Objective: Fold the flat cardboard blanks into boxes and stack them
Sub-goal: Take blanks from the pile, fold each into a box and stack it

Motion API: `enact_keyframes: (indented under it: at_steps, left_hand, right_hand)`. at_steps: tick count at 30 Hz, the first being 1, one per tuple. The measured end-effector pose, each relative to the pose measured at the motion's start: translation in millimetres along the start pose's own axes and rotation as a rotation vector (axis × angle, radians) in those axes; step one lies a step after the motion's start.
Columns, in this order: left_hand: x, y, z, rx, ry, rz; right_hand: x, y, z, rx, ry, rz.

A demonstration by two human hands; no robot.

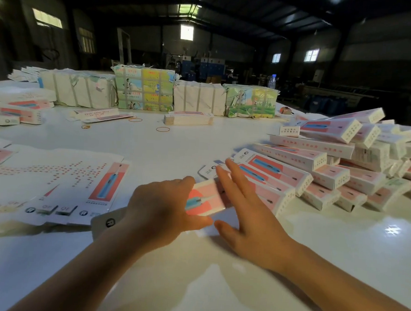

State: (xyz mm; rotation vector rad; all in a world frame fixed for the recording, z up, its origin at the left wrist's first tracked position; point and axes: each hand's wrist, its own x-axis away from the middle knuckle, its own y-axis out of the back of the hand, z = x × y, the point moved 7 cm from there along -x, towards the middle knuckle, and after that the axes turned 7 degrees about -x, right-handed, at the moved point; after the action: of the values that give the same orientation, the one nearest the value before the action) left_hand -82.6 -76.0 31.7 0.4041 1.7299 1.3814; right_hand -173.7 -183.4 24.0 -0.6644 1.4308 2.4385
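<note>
My left hand (pixel 163 205) grips the near end of a pink-and-white box (pixel 205 198) printed with a blue toothbrush, held low over the white table (pixel 152 142). My right hand (pixel 246 215) lies beside the box on its right, fingers straight and spread, touching its side. Just beyond, a heap of folded boxes (pixel 338 163) of the same print slopes up to the right. Flat blanks (pixel 61 182) lie fanned out on the table to my left.
Wrapped bundles of blanks (pixel 143 89) stand in a row along the far side. A short stack of blanks (pixel 188 119) and loose rubber bands (pixel 162 129) lie mid-table. More boxes (pixel 17 112) sit at the far left. A water bottle (pixel 272 81) stands behind.
</note>
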Motion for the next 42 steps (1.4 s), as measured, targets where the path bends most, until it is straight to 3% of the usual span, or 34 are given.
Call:
enact_keyframes:
  at_steps: [5,9,12,17,21,25,28,31,35,38,42]
  left_hand:
    - [8,-5,-4,-0.021,-0.062,0.092]
    - [14,21,-23,-0.139,-0.207,-0.285]
    - [14,21,-27,-0.052,-0.243,-0.403]
    - [12,-10,-50,-0.084,-0.501,-0.293]
    - [7,-22,-52,-0.049,-0.524,-0.292]
    - [4,-25,-54,-0.040,-0.535,-0.279]
    - [2,-30,-54,-0.086,-0.516,-0.255]
    - [3,-32,-54,-0.082,-0.488,-0.163]
    - [4,-30,-56,0.001,-0.419,-0.010]
    - [5,-30,-48,-0.009,-0.362,-0.011]
    - [10,-43,-43,-0.021,-0.318,0.092]
  right_hand:
    - [2,2,0,0.198,0.134,0.029]
    - [-5,20,-11,0.327,0.110,-0.026]
    - [-25,76,-34,0.322,-0.012,-0.233]
    - [-54,218,-100,0.336,-0.258,-0.727]
    - [-42,291,-167,0.474,-0.546,-0.892]
    - [-4,290,-232,0.535,-0.889,-0.764]
    - [6,287,-237,0.547,-0.940,-0.760]
    - [-13,287,-196,0.489,-0.761,-0.881]
    - [-54,240,-95,0.280,-0.308,-0.863]
    - [-50,152,-33,0.082,-0.061,-0.613]
    - [-22,15,-25,0.037,-0.168,-0.055]
